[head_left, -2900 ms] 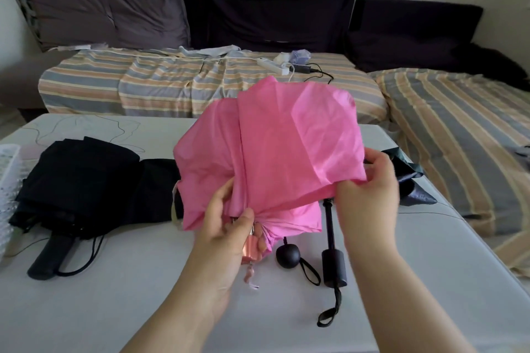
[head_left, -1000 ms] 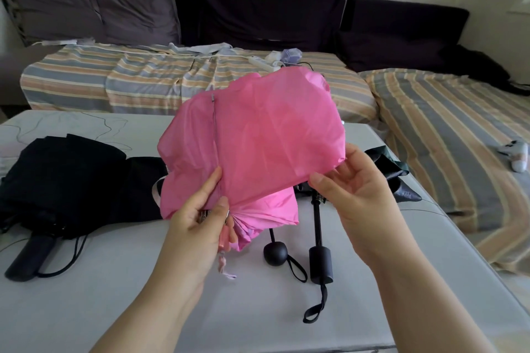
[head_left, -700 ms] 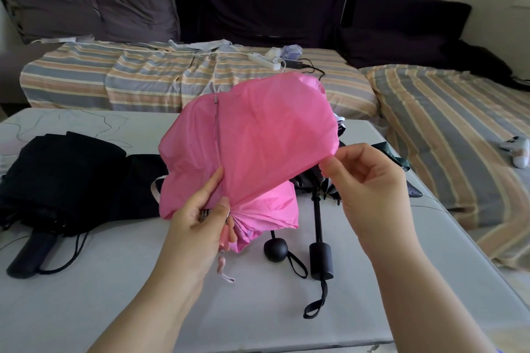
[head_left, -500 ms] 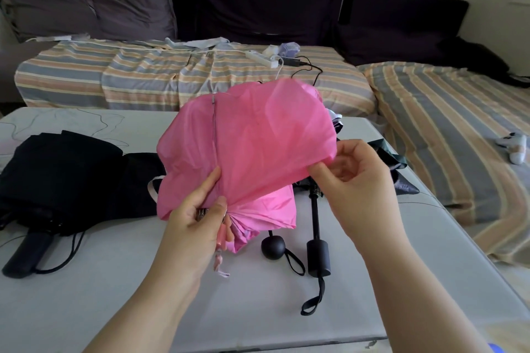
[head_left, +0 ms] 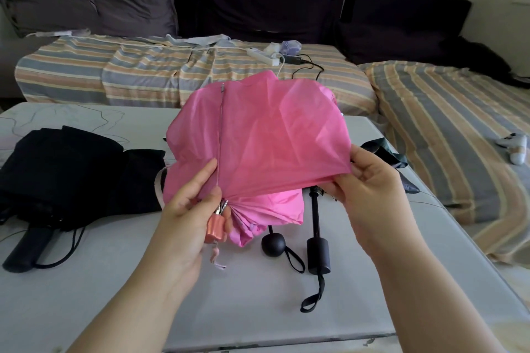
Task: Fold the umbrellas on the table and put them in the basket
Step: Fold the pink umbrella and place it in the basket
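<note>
Your pink umbrella [head_left: 258,140] is held up mid-frame above the surface [head_left: 86,281]. Your left hand [head_left: 192,209] has its grip closed round the gathered base by the peach handle [head_left: 215,228]; your right hand [head_left: 370,180] pinches the canopy's right edge. Black umbrellas [head_left: 71,169] lie at left; another black handle [head_left: 318,255] lies lower centre.

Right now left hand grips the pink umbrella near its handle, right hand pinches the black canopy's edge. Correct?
Not quite. The right hand pinches the edge of the pink umbrella, not a black canopy; the black umbrella lies untouched on the table. The left hand grips near the handle as stated. Head view shows it.
</note>
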`<state>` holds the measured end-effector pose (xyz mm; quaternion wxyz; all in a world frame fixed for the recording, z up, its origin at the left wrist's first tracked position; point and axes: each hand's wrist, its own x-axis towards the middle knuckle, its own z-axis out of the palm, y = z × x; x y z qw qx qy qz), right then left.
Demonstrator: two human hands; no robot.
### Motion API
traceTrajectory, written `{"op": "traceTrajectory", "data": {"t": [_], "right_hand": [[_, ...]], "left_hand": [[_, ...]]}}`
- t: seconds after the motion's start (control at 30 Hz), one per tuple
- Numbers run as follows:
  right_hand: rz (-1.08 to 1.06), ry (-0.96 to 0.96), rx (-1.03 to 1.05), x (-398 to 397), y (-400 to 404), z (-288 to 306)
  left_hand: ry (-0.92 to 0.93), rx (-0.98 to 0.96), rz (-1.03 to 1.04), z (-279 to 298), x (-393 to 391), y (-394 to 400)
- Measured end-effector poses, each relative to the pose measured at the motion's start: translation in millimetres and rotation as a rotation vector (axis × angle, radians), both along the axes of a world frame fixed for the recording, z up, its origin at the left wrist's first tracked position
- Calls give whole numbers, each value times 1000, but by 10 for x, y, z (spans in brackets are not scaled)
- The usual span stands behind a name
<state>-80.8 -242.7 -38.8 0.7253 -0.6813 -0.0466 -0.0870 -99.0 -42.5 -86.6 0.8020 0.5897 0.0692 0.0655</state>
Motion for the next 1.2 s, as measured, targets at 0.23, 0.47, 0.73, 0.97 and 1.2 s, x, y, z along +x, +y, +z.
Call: {"op": "traceTrajectory", "data": {"t": [0.23, 0.47, 0.73, 0.97, 1.2], "right_hand": [[372, 269, 437, 36, -98, 2], [-174, 67, 130, 173, -59, -31], [109, 372, 328, 264, -168, 101], [-247, 29, 254, 304, -308, 76], [-452, -80, -35, 278, -346, 108]], "left_hand": [[-82, 207, 9, -46, -49, 3], [-105, 313, -60, -40, -152, 17], [-177, 458, -145, -38, -194, 43], [-167, 446, -104, -142, -165, 25], [-155, 435, -131, -143, -165, 5]]}}
